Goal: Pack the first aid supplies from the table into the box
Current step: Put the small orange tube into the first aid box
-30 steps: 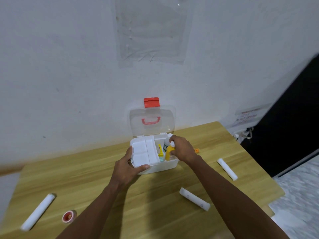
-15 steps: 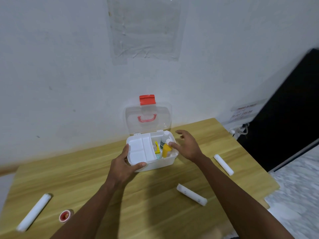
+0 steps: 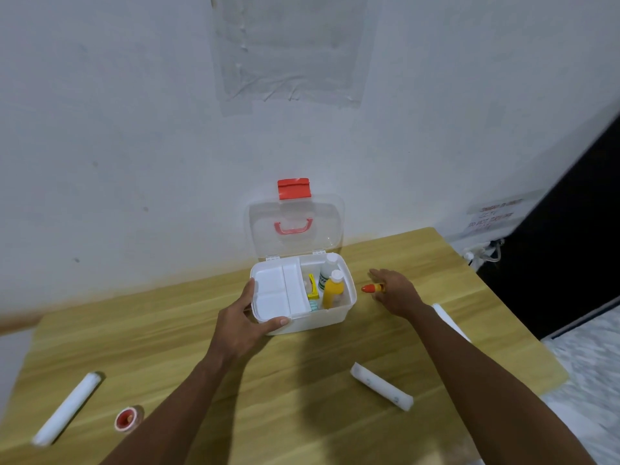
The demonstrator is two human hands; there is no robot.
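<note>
Fingers of the left hand [image 3: 245, 325] grip the near-left corner of the box [image 3: 322, 322]; the right hand [image 3: 397, 293], fingers straight, covers one end of an orange-capped tube [image 3: 370, 288].

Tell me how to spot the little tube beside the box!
Find the open white first aid box on the wooden table. Just right of it lies a small yellow tube, partly under the right hand. Its red cap sets it apart from the plain white bandage rolls nearby.
</note>
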